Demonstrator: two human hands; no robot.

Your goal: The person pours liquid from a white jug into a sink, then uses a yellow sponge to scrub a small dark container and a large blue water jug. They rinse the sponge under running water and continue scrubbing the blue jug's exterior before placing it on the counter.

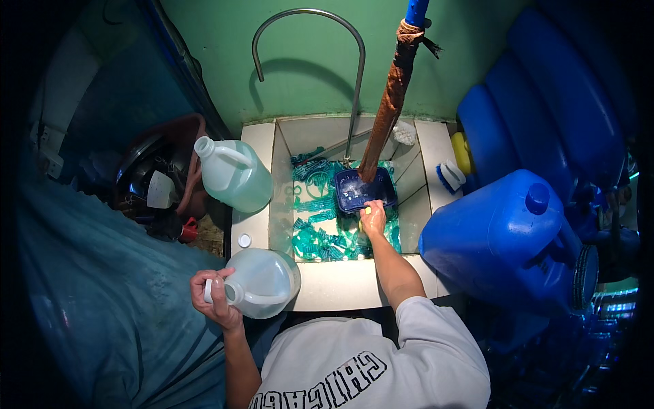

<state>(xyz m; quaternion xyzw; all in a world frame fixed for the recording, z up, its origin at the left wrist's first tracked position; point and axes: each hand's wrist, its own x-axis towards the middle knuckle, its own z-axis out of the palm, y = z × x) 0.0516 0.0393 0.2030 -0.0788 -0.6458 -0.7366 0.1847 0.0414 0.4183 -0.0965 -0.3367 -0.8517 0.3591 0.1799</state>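
Observation:
My right hand [372, 218] reaches into the tiled sink [419, 184]. Its fingers are closed on the near side of a dark blue square dipper [351, 187], and a bit of yellow shows by the fingers. Into the dipper hangs the lower end of a brown, cloth-wrapped pipe [388, 116]. At lower left, my left hand [218, 300] is closed around the mouth of a translucent jug [262, 269] on the sink's near ledge; a white ring or cap shows between the fingers. Teal and green plastic pieces [317, 232] lie in the sink's water.
A second jug [238, 180] with pale green liquid stands on the left ledge, a small white cap [244, 240] near it. Right are a scrub brush [449, 176] and a large blue jerrycan [501, 235]. A curved metal faucet [361, 68] rises behind. Left sits a pink basin [194, 129] of cookware.

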